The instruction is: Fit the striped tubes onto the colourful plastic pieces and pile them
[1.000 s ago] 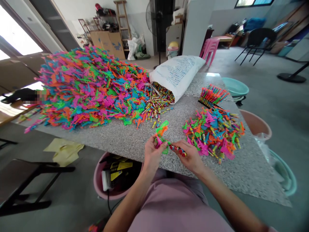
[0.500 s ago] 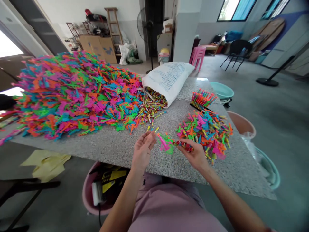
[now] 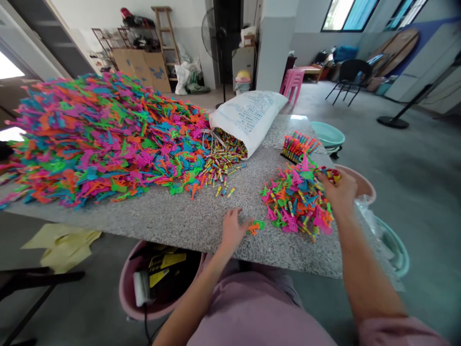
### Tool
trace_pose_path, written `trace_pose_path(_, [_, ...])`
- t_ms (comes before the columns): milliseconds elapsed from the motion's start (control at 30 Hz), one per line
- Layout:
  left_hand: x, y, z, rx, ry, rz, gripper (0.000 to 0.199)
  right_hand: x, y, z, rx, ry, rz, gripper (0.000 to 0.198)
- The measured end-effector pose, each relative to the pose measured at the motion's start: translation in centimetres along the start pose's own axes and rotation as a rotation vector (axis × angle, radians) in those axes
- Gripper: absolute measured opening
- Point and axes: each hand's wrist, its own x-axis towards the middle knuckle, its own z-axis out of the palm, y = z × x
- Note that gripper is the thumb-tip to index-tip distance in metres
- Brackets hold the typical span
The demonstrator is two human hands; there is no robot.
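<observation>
A large heap of bright plastic pieces (image 3: pixel 108 139) lay beyond and left of the left hand (image 3: pixel 233 229), with small tubes (image 3: pixel 224 163) beside it, ahead of that hand. The left hand was open, fingers parted, its thumb at some orange and green pieces (image 3: pixel 255 227); whether they touched could not be told. Between the hands lay a smaller mixed pile (image 3: pixel 293 206). The right hand (image 3: pixel 342 192), at that pile's right edge, gripped red-and-yellow tubes (image 3: pixel 332 175).

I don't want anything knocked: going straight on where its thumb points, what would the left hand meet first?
The left hand would probably meet the orange and green plastic pieces first, close ahead; whether any gap remains is unclear.
</observation>
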Motion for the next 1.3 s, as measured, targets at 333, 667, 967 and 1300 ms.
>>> trace_pose_path(333, [-0.2,0.8,-0.9,-0.149,-0.14,-0.045,0.038,-10.0,-2.8,4.4,0.237,-0.46,-0.086,0.026])
trace_pose_path(667, [-2.3,6.1,-4.3,-0.917,0.004,-0.284,0.038,-14.2,-7.5,7.4,0.562,-0.563,0.131,0.025])
trace_pose_path(967, [-2.4,7.1,-3.9,-1.037,0.016,-0.265,0.027,-14.5,-8.5,5.9,0.406,-0.505,0.0,0.024])
trace_pose_path(1300, [-2.2,6.9,-3.7,-0.992,0.004,-0.263,0.027,-14.3,-7.8,6.0,0.366,-0.587,-0.198,0.022])
